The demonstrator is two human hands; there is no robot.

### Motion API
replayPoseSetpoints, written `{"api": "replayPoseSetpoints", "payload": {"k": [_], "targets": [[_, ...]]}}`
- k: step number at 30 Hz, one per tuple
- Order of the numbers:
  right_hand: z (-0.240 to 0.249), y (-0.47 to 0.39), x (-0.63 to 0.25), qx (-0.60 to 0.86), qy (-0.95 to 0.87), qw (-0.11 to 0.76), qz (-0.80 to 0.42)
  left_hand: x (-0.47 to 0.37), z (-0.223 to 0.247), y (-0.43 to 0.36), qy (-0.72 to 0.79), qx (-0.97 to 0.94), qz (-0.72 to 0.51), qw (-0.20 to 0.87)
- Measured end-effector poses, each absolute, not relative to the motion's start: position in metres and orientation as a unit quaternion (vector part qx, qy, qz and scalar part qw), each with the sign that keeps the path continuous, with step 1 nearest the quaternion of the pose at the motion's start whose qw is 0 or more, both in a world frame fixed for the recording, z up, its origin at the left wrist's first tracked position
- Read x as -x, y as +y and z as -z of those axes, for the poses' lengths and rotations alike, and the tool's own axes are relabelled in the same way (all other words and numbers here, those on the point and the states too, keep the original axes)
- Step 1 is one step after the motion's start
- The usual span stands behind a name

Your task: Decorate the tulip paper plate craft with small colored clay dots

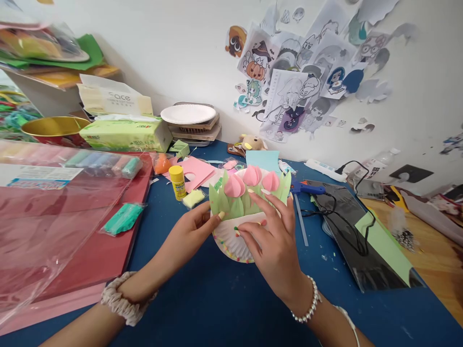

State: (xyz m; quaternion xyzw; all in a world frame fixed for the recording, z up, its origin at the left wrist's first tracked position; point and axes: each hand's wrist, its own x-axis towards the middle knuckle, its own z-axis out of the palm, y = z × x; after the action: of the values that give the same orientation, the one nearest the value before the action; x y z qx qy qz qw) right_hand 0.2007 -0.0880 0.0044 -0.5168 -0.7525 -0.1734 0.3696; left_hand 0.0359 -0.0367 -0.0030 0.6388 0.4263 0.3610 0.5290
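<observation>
A white paper plate craft (231,238) with small coloured dots along its lower rim is held over the blue table. Green paper leaves (233,206) and pink paper flowers (252,175) stand up from its pocket. My left hand (193,229) grips the craft's left edge, thumb in front and fingers behind. The thumb and index finger of my right hand (271,241) pinch a tiny green piece (236,229) against the plate's front, its other fingers spread over the leaves. Beside the green piece are small red and yellow bits, partly hidden by the fingers.
A yellow glue bottle (177,183), pink paper (197,172) and a pale yellow clay pack (194,198) lie behind my left hand. A blue glue gun (307,188) with its cable is at right, near a black sheet (349,231). A red board (123,246) lies at left.
</observation>
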Motion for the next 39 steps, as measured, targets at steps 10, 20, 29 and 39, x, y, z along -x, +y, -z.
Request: {"api": "replayPoseSetpoints", "payload": {"k": [10, 20, 29, 39], "targets": [[-0.004, -0.087, -0.199, 0.502, -0.758, 0.365, 0.197, -0.037, 0.002, -0.037, 0.417, -0.632, -0.358, 0.547], [-0.006, -0.088, -0.201, 0.513, -0.756, 0.363, 0.183, -0.037, 0.0, -0.036, 0.419, -0.623, -0.349, 0.561], [-0.006, -0.089, -0.201, 0.514, -0.758, 0.357, 0.184, -0.034, -0.001, -0.038, 0.422, -0.631, -0.349, 0.55], [-0.012, -0.091, -0.209, 0.493, -0.776, 0.354, 0.169, -0.035, -0.002, -0.036, 0.415, -0.617, -0.351, 0.569]]}}
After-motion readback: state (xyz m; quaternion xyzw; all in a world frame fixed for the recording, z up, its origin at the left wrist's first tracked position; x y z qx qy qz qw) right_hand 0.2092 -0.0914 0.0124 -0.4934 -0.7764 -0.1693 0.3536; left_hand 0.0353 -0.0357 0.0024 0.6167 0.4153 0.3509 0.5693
